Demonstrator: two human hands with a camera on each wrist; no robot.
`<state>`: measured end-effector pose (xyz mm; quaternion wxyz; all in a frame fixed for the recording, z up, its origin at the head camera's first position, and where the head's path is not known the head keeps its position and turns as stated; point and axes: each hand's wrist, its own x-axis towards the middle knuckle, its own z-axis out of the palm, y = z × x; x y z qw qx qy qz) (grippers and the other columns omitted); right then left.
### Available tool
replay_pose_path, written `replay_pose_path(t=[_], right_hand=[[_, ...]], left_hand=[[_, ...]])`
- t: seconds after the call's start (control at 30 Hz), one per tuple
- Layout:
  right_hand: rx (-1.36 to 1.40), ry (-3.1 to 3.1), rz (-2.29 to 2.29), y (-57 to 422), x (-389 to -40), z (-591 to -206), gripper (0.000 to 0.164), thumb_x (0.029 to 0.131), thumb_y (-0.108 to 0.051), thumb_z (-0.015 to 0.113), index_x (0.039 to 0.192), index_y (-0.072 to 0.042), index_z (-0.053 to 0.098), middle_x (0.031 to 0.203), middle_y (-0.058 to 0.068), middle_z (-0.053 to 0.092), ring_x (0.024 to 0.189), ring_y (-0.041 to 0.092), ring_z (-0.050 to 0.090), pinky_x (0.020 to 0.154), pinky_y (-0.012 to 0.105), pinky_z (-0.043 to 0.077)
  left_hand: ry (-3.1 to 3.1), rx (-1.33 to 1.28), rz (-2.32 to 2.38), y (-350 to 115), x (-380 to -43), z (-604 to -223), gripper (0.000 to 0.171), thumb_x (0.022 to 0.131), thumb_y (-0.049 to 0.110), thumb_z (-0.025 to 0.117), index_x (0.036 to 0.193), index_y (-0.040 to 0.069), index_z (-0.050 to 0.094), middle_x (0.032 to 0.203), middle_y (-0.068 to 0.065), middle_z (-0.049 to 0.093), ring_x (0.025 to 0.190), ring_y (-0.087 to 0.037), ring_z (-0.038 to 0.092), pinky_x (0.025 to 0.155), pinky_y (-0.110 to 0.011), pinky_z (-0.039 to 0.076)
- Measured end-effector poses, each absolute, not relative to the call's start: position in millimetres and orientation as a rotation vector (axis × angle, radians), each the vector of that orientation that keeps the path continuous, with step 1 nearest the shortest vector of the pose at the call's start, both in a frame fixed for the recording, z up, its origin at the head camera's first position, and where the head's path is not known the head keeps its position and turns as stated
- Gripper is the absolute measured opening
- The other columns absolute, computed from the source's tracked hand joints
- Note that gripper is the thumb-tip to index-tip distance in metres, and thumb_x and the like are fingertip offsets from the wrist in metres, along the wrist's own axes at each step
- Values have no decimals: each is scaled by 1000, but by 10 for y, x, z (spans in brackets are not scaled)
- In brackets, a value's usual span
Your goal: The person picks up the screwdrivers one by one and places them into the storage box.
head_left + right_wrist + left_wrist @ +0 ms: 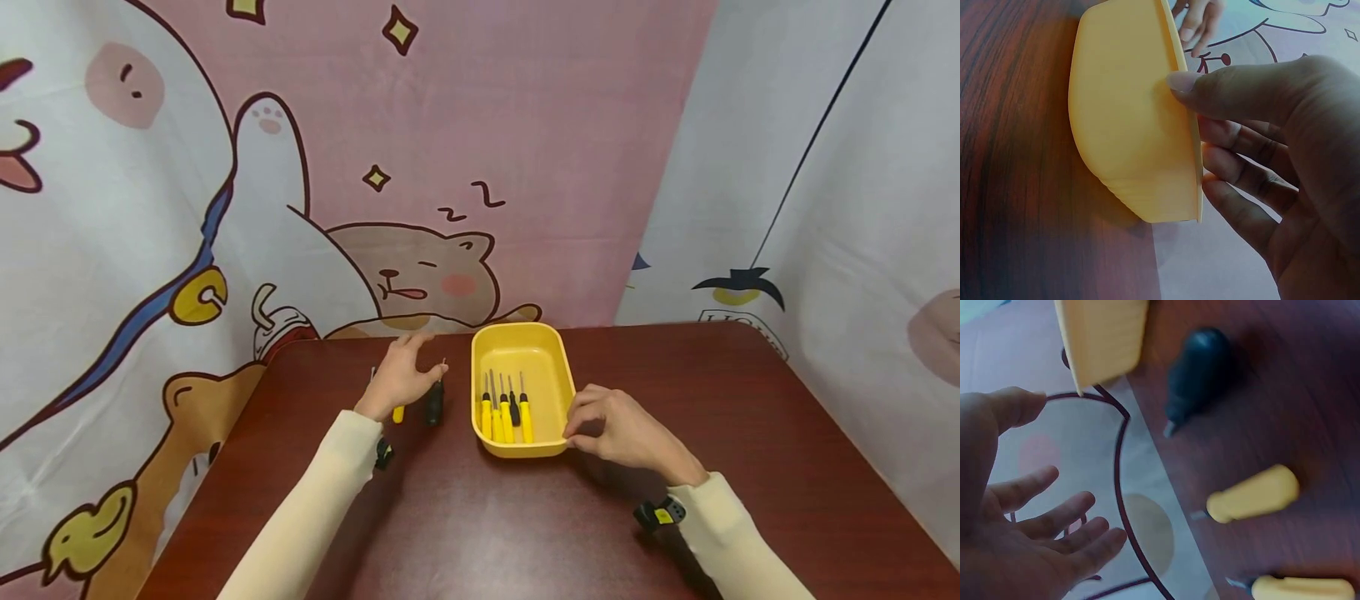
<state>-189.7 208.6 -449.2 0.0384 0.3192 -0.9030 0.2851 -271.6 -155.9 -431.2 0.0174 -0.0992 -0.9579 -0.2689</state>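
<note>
At the right front corner of a yellow plastic tray (551, 350), my right hand (618, 427) pinches the rim. In the right wrist view the thumb (1229, 90) lies against the tray's outer wall (1125, 106), with the fingers curled at the rim. Several screwdrivers (506, 421), mostly yellow-handled, lie inside the tray. My left hand (401, 377) hovers left of the tray, fingers spread and holding nothing. Below it, a dark-handled screwdriver (1200, 372) and two yellow-handled screwdrivers (1257, 492) lie on the table; the hand partly hides them in the head view.
The dark red-brown table (480, 525) ends at a cartoon-printed cloth (570, 167) that hangs behind it. More printed cloth (862, 208) hangs along the right side. Both sleeved forearms reach in from the front.
</note>
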Motion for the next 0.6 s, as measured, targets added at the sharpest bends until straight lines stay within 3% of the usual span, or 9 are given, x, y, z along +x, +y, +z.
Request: replay_pose_path(t=[0.6], right_hand=[[960, -2781, 859, 2078, -1880, -4485, 21, 77, -19, 91, 87, -34, 80, 87, -23, 64, 89, 9, 59, 83, 28, 56]], left_hand=[[-3132, 30, -727, -2244, -2566, -4634, 72, 94, 31, 70, 153, 1, 41, 152, -33, 38, 137, -51, 40, 110, -64, 43]])
